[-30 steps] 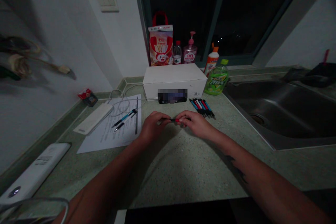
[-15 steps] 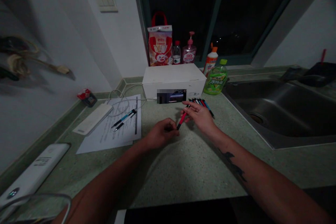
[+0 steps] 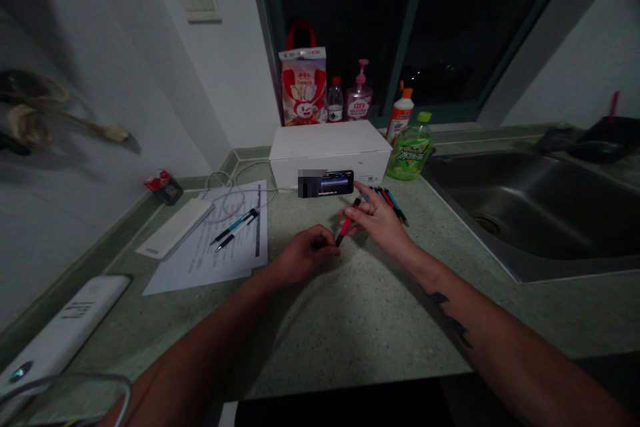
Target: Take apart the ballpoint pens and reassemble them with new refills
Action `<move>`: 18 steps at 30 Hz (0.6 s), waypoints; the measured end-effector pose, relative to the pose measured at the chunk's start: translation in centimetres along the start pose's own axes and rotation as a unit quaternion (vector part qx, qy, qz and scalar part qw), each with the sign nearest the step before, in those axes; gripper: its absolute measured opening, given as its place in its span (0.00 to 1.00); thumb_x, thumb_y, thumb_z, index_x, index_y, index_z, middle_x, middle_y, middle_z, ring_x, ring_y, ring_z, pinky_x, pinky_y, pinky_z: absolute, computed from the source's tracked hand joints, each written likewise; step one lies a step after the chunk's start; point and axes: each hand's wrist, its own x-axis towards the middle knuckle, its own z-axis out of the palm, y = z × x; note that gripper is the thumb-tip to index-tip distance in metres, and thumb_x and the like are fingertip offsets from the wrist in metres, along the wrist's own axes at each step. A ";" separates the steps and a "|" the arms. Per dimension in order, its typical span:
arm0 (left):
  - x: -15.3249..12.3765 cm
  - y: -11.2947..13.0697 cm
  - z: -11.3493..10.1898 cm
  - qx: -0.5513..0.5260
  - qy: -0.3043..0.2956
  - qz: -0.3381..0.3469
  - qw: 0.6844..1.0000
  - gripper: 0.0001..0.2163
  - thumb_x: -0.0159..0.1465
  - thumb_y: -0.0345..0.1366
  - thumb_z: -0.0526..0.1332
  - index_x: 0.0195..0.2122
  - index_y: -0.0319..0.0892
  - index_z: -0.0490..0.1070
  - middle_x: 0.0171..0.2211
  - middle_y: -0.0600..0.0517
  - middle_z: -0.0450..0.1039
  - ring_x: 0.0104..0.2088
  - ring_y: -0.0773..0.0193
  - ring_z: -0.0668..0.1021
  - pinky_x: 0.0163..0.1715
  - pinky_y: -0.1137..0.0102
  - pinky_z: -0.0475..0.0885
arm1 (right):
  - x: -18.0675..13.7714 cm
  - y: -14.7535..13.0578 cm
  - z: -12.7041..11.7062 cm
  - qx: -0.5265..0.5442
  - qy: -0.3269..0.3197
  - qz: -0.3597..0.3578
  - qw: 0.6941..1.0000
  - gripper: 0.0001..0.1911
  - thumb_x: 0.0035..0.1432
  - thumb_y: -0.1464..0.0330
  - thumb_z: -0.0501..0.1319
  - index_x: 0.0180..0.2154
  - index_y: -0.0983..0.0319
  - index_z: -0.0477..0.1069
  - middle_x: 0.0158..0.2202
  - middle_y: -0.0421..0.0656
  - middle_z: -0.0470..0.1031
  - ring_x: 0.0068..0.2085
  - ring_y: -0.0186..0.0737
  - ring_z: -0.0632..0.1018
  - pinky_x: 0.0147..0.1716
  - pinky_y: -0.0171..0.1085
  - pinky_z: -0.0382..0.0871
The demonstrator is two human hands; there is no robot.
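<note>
A red pen point(image 3: 347, 220) with black ends is held at a slant between my two hands, above the counter. My left hand point(image 3: 311, 252) pinches its lower black end. My right hand point(image 3: 379, 221) grips the red barrel between thumb and fingers, its index finger raised off the pen towards the phone. Just behind that hand lies a row of several pens point(image 3: 395, 203), partly hidden by it. Two more pens, one a blue pen point(image 3: 234, 225), rest on the printed paper point(image 3: 200, 273) to the left. A lit phone point(image 3: 337, 183) leans on the white box point(image 3: 330, 142).
The sink point(image 3: 525, 213) borders the counter on the right. A green bottle point(image 3: 411, 150) stands beside the box, with a pink pump bottle point(image 3: 359, 100) and a red bag point(image 3: 303, 90) behind. At left are a white power bank point(image 3: 175, 227), a cable and a power strip point(image 3: 70, 327).
My right index finger has lifted away from the top end of the pen, which now shows more of its black tip. My left hand keeps its pinch; the view has shifted slightly.
</note>
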 end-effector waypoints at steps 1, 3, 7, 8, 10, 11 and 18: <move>0.0 0.0 0.0 0.011 0.009 0.006 1.000 0.10 0.59 0.40 0.67 0.32 0.40 0.68 0.30 0.53 0.72 0.32 0.65 0.73 0.35 0.68 0.68 | 0.0 0.1 0.1 -0.004 -0.021 0.006 1.000 0.41 0.55 0.56 0.70 0.66 0.59 0.60 0.38 0.44 0.78 0.35 0.43 0.81 0.29 0.37 0.78; 0.1 -0.2 -0.1 0.032 0.023 0.014 0.999 0.10 0.60 0.40 0.66 0.32 0.40 0.69 0.31 0.52 0.73 0.33 0.65 0.74 0.36 0.67 0.69 | 0.1 0.4 0.1 -0.037 -0.053 0.015 0.998 0.36 0.57 0.54 0.68 0.62 0.62 0.64 0.40 0.47 0.78 0.36 0.44 0.81 0.31 0.37 0.78; 0.4 -0.8 -0.6 0.076 0.087 0.013 0.993 0.10 0.62 0.42 0.64 0.36 0.41 0.71 0.35 0.50 0.77 0.36 0.62 0.77 0.41 0.65 0.71 | 1.1 0.6 -2.6 -0.248 0.084 -0.050 0.964 0.22 0.67 0.59 0.57 0.56 0.64 0.72 0.38 0.48 0.78 0.37 0.47 0.80 0.37 0.41 0.76; 0.5 -0.8 -0.8 0.091 0.111 0.012 0.990 0.10 0.62 0.42 0.63 0.37 0.41 0.72 0.36 0.49 0.77 0.37 0.62 0.78 0.42 0.65 0.72 | 1.4 0.4 -3.8 -0.333 0.130 -0.074 0.931 0.20 0.68 0.62 0.56 0.56 0.64 0.73 0.43 0.50 0.78 0.43 0.48 0.79 0.43 0.43 0.74; 0.6 -0.9 -1.4 0.122 0.157 0.004 0.980 0.10 0.62 0.42 0.63 0.40 0.42 0.72 0.37 0.49 0.77 0.38 0.62 0.78 0.42 0.66 0.72 | 1.9 0.1 -6.3 -0.484 0.193 -0.075 0.850 0.19 0.67 0.68 0.55 0.55 0.65 0.74 0.51 0.53 0.75 0.51 0.52 0.76 0.52 0.45 0.69; 0.7 -0.8 -1.8 0.136 0.177 -0.004 0.975 0.11 0.62 0.42 0.62 0.40 0.41 0.73 0.37 0.49 0.77 0.38 0.62 0.78 0.42 0.66 0.72 | 2.0 0.0 -7.5 -0.538 0.215 -0.050 0.814 0.19 0.67 0.70 0.54 0.55 0.67 0.74 0.52 0.55 0.74 0.52 0.53 0.75 0.53 0.45 0.68; 0.7 0.1 -5.5 0.334 0.286 -0.049 0.897 0.12 0.65 0.39 0.56 0.45 0.41 0.73 0.37 0.48 0.78 0.38 0.59 0.78 0.42 0.66 0.72 | 2.0 0.9 -11.0 -0.679 0.187 0.116 0.700 0.21 0.68 0.73 0.53 0.58 0.70 0.73 0.49 0.60 0.74 0.49 0.51 0.76 0.48 0.39 0.68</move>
